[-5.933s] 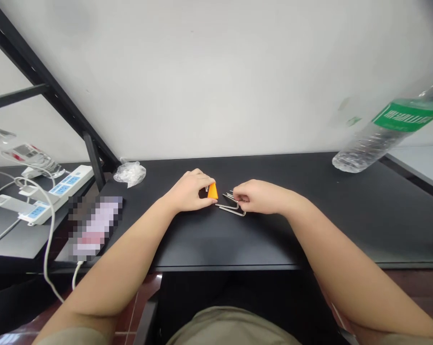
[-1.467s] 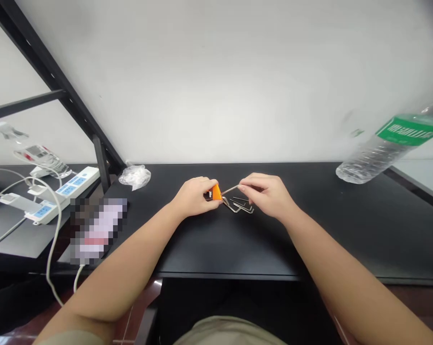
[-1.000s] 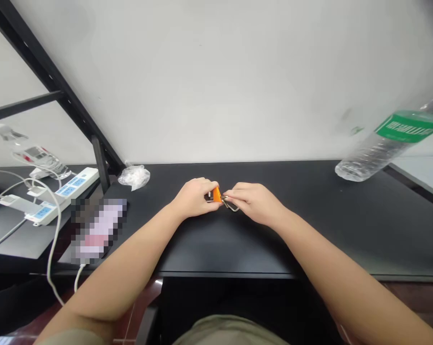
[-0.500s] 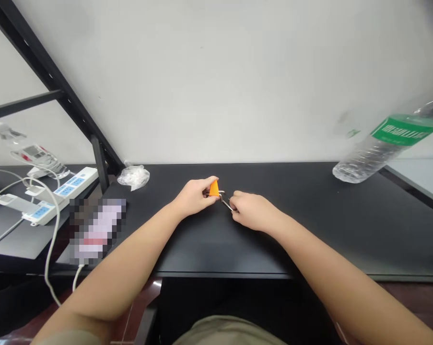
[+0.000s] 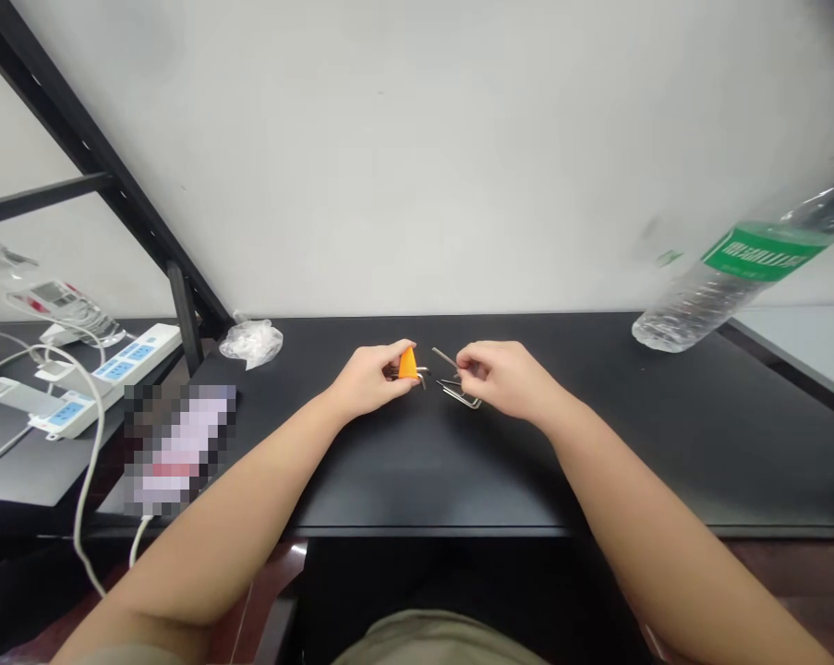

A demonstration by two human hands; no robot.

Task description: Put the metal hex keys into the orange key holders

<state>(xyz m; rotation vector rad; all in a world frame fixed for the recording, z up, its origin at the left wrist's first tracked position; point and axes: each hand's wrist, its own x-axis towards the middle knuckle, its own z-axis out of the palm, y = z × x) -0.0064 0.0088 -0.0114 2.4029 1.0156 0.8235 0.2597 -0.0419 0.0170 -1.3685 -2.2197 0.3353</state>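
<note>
My left hand (image 5: 370,379) grips a small orange wedge-shaped handle (image 5: 407,364), with a short metal rod (image 5: 420,374) sticking out of it to the right. My right hand (image 5: 503,379) pinches a thin steel hex key (image 5: 445,357) between its fingers, and the key points up and to the left. Just below those fingers, a small bunch of L-shaped hex keys (image 5: 460,394) lies on the black table top (image 5: 417,462). The hands stand apart, and neither touches the other's item.
A clear plastic bottle (image 5: 725,282) with a green label lies at the far right. Near the wall sits a crumpled plastic bag (image 5: 250,343). To the left are a pixelated object (image 5: 177,450), a white power strip (image 5: 112,369), white cables and a black metal frame (image 5: 104,175).
My right hand has drawn back to the right from the orange handle, with a hex key between its fingers. The hex keys on the table show again.
</note>
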